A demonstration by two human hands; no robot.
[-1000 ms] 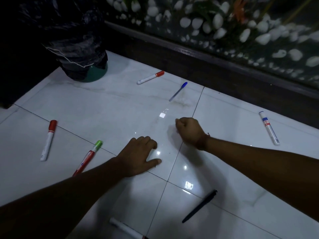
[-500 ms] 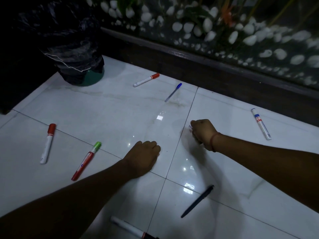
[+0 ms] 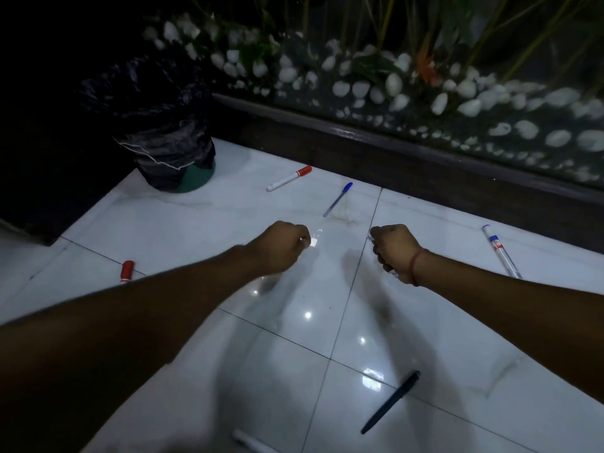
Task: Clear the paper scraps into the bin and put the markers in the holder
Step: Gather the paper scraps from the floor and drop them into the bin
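My left hand (image 3: 284, 248) is a closed fist raised above the white tile floor, with a small white bit of paper scrap showing at its fingers. My right hand (image 3: 394, 251) is also a fist, and white paper scraps poke out at both ends. The bin (image 3: 163, 142), lined with a black bag, stands at the far left. On the floor lie a red-capped marker (image 3: 289, 178), a blue pen (image 3: 338, 199), a blue-banded marker (image 3: 501, 251), a black pen (image 3: 390, 402) and a white marker (image 3: 251, 443). Another red-capped marker (image 3: 126, 271) is half hidden by my left arm. No holder is in view.
A dark raised ledge (image 3: 425, 165) borders the floor at the back, with glass, white pebbles and plants behind it. A dark block (image 3: 32, 191) stands at the left beside the bin.
My left hand has lifted off the floor, closed into a fist and moved forward. My right fist has stayed closed and shifted slightly right. The view has tilted up, and my left arm now covers the green-capped marker.
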